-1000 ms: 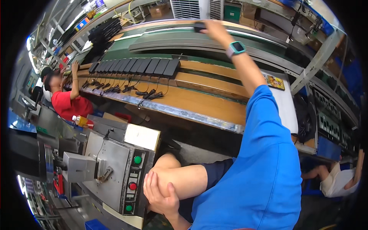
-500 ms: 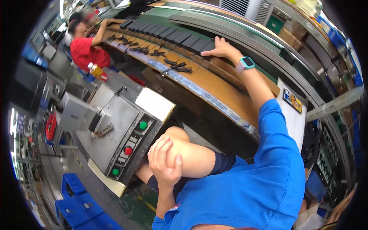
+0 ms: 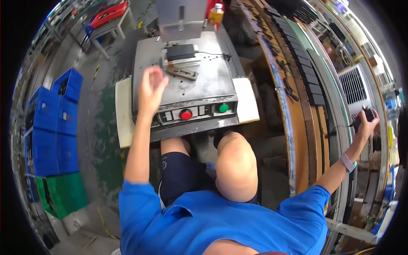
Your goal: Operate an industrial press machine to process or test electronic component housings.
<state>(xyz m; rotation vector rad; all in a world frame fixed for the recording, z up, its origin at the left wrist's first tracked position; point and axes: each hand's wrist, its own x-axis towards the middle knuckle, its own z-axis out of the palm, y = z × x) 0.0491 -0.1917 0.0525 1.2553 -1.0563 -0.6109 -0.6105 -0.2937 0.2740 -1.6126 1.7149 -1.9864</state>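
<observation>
My right hand, at the far right, grips a black power adapter, with the fingers partly covering it. A thin dark cable seems to trail from it to the left. Over the front left of the metal press table, my left hand is raised, somewhat blurred, holding nothing, thumb apart from the fingers. Another black power adapter lies on the light metal fixture on that table, its cable leading right to a small bundle. In front of the fixture is a metal bracket, close to my left fingers.
The machine's front panel has a red button and a green button. A row of black adapters with cables lines the bench at right. Blue bins and a green bin stand at left. A bottle stands behind.
My view has swung to face the machine. My right hand has gone from reaching over the adapter row to gripping an adapter. My left hand has left my knee and risen over the machine table.
</observation>
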